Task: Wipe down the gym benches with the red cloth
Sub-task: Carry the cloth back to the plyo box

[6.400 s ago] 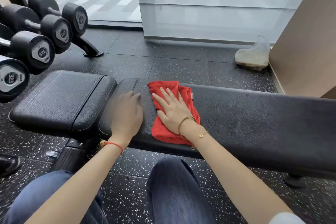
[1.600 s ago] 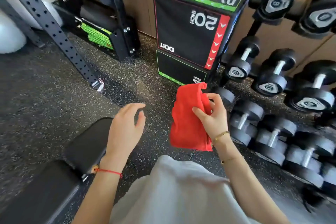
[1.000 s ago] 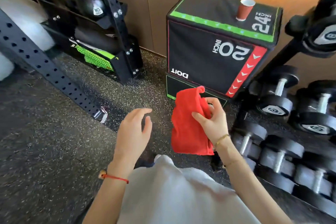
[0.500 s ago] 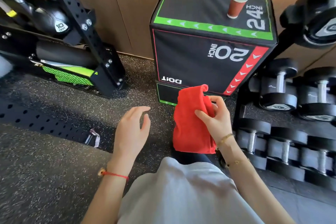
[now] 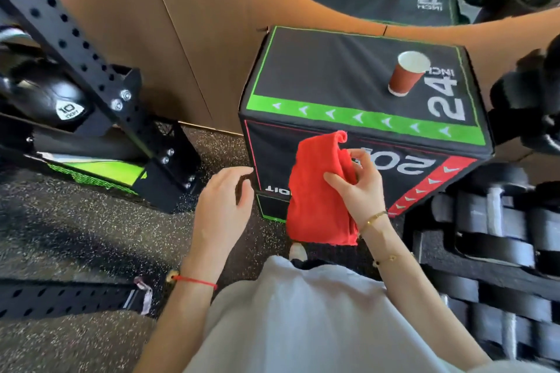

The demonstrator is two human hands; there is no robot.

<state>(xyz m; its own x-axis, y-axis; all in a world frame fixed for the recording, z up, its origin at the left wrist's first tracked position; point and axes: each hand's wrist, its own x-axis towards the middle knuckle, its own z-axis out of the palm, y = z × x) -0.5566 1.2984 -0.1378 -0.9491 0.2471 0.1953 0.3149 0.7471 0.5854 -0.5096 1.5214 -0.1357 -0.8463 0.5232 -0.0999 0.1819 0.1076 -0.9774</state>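
The red cloth (image 5: 318, 191) hangs folded in the air in front of my chest, pinched near its top by my right hand (image 5: 359, 188). My left hand (image 5: 221, 209) hovers just to the left of it, fingers loosely curled and apart, holding nothing. No gym bench is in view. Below the hands I see my white shirt.
A black plyo box (image 5: 357, 118) with green and red trim stands straight ahead, a red paper cup (image 5: 404, 76) on its top. Dumbbells (image 5: 497, 221) line the floor rack at the right. A black perforated rack upright (image 5: 91, 70) and a kettlebell (image 5: 51, 103) stand at the left.
I left the bench and turned toward the plyo box, which now looks closer. The cloth was lifted off the bench and stays in my right hand.
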